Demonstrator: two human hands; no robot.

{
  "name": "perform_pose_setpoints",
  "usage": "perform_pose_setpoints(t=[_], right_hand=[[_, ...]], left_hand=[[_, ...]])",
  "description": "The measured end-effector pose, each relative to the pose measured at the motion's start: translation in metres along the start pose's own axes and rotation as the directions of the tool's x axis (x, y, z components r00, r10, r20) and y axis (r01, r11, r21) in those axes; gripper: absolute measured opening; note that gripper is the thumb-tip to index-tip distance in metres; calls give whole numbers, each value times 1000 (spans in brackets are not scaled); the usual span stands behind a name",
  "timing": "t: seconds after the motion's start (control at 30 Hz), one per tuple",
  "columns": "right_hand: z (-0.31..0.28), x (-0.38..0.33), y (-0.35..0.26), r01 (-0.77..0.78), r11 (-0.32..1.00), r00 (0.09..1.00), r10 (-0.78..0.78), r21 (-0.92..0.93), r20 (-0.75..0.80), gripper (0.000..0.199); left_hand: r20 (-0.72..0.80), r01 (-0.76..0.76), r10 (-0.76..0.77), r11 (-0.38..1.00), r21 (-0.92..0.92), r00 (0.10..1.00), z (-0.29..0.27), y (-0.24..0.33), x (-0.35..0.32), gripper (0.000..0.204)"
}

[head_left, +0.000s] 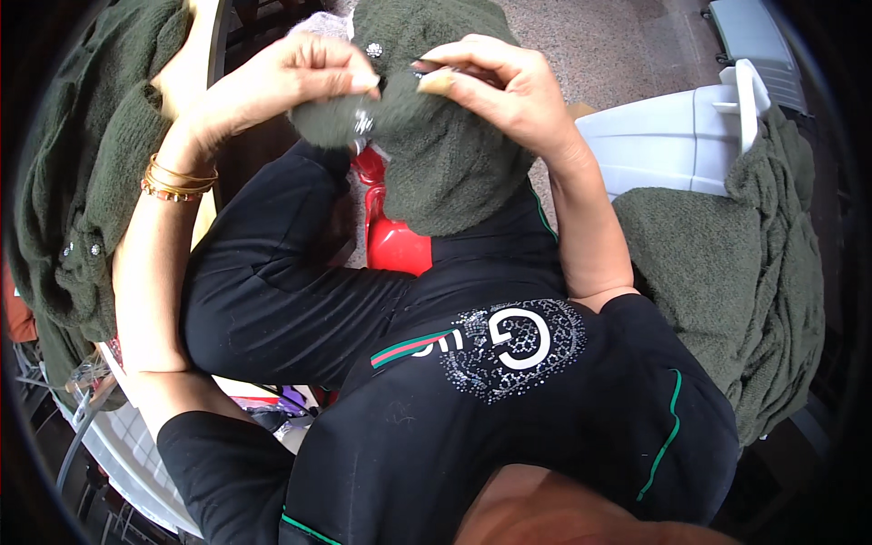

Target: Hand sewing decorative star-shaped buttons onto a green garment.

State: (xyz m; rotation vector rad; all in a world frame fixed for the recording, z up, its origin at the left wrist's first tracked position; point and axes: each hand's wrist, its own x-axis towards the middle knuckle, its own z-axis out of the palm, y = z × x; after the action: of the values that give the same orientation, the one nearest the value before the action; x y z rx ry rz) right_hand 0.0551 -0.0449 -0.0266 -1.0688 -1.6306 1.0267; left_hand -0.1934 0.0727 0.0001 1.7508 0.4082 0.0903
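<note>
A dark green knitted garment [450,168] with sparkling round buttons lies bunched over my lap and hangs down in front. My left hand [313,71], with gold bangles at the wrist, pinches the knit near its edge; the fingers are a little blurred. One shiny button [363,121] sits just below these fingertips, and another button [374,50] is above them. Across a small gap, my right hand [509,91] has thumb and forefinger closed on the same knit. A small shiny spot shows at that thumb tip, too small to make out.
More green knitwear [82,182] is heaped at the left on a pale wooden edge. On the right, a folded green knit pile [699,272] lies against a white plastic chair [668,132]. A red plastic seat [400,245] shows between my legs.
</note>
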Motion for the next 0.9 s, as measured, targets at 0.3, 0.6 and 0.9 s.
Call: perform_pose_setpoints(t=[0.3, 0.6, 0.9], right_hand=[[-6, 3, 34, -159, 984, 976, 169, 84, -135, 34], [-1, 3, 30, -182, 972, 971, 202, 147, -130, 28], [-2, 8, 16, -194, 975, 970, 207, 108, -125, 15]], left_hand=[[17, 510, -510, 858, -69, 860, -3, -39, -9, 35], [-377, 141, -267, 934, -330, 887, 14, -24, 17, 27], [-352, 100, -274, 892, -441, 895, -1, -26, 9, 19]])
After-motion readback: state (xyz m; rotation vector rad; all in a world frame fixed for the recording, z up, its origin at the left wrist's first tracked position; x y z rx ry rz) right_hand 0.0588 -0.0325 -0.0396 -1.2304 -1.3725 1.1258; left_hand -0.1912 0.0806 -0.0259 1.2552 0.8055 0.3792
